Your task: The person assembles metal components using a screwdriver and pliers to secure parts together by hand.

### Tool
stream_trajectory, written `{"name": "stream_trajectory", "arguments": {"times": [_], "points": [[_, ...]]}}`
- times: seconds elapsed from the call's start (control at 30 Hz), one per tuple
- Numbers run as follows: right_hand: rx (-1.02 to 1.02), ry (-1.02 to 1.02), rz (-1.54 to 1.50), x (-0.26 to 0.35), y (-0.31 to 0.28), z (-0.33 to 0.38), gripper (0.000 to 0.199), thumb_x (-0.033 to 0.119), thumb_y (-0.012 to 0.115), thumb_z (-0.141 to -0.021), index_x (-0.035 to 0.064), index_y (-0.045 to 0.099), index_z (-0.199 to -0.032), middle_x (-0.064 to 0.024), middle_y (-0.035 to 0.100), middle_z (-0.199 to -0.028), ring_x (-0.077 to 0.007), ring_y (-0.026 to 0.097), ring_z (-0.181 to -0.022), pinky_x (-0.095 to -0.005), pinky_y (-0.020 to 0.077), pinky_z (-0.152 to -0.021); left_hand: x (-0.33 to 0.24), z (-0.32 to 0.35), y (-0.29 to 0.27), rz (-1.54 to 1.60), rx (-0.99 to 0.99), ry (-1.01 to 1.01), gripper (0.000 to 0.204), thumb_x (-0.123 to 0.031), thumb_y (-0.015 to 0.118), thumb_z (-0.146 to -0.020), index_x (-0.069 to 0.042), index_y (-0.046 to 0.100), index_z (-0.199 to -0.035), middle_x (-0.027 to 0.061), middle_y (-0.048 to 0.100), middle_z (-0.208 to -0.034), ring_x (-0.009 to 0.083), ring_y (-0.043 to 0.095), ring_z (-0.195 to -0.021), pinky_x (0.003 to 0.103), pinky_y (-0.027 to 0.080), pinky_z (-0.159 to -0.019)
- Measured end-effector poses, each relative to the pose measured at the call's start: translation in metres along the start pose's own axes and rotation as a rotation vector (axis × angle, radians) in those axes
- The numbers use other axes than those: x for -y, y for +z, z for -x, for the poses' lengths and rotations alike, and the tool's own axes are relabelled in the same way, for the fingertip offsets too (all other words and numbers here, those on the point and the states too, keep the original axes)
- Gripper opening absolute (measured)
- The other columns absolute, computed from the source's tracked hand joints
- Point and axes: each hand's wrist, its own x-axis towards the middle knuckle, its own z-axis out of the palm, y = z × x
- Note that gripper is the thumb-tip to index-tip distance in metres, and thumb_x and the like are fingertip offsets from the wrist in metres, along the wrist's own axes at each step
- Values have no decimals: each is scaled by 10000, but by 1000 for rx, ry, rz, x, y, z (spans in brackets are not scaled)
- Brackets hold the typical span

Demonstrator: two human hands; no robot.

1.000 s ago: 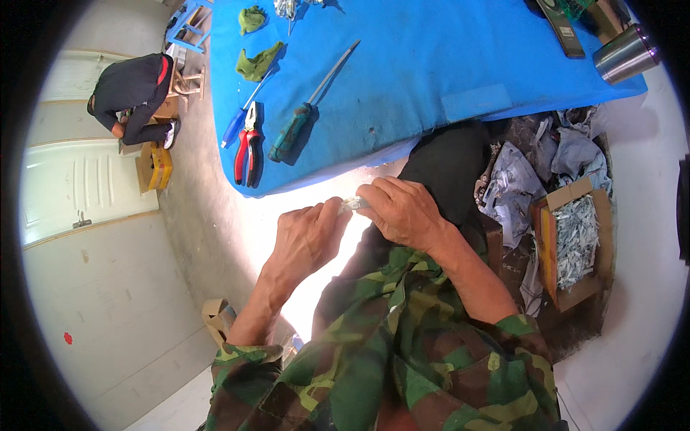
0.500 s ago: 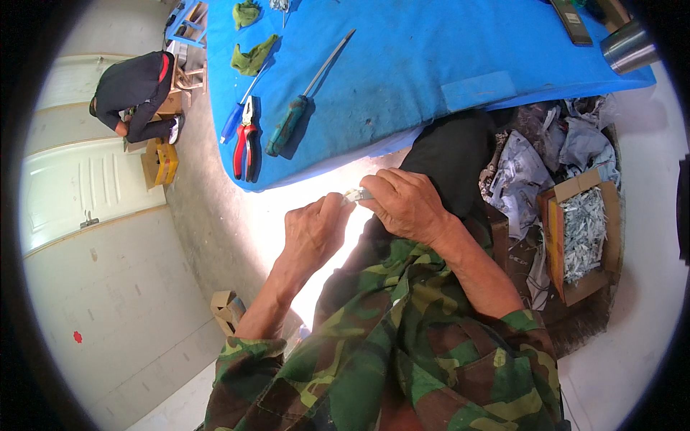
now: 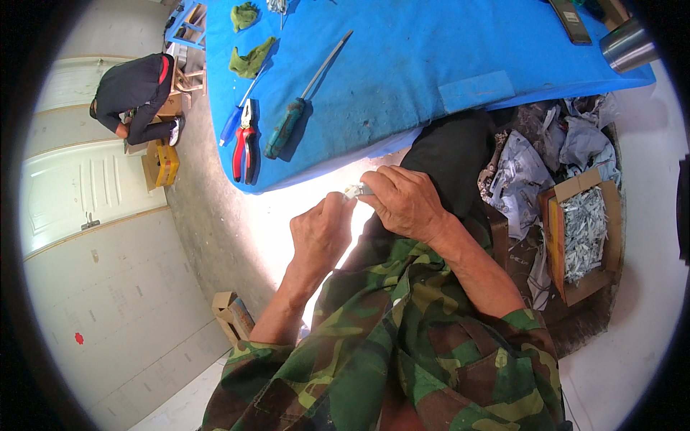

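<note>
Blue-covered table takes up the far side, white door at left, strongly lit floor off the table's near-left corner. You're working off the table, just short of its near edge.

Small pale piece sits in the narrow gap between your hands, bridging them. Your left hand pinches its left end, fingers curled; your right hand pinches the right end with thumb and forefinger. Only the middle shows; ends are under your fingers, so can't tell how deep they sit. Piece is too small to make out its shape.

On the table, near left: red-handled pliers, blue-handled screwdriver just left of them, green-handled screwdriver right. Green rag lies farther back. Metal cup and dark phone at far right.

Right of you: carton of silvery strips, near crumpled grey bags. Far left, another person sits bent forward.
</note>
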Motion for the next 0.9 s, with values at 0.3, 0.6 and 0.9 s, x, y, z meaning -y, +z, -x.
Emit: {"name": "stream_trajectory", "arguments": {"times": [0.3,0.6,0.9], "points": [[5,-5,19,-1,2,1,290,156,779,-851,36,612,-1056,-135,657,-849,-336,674,-768,-409,552,-652,-4,6,8,11,-33,-72,270,-155,673,-968,-63,492,-791,116,595,-631,320,582,-501,426,431,-456],[-70,-57,55,-5,5,1,283,157,769,-849,26,606,-1040,-114,647,-830,-304,674,-757,-392,550,-644,-5,10,22,63,-108,-80,173,-111,612,-1024,-28,545,-887,149,571,-579,298,578,-459,400,429,-445],[-140,-35,33,0,7,-2,247,144,762,-860,17,614,-1011,-118,648,-821,-304,676,-758,-382,550,-655,-12,14,36,136,-183,-164,207,-146,550,-1071,-15,543,-910,156,537,-602,266,542,-467,392,421,-455]]}}
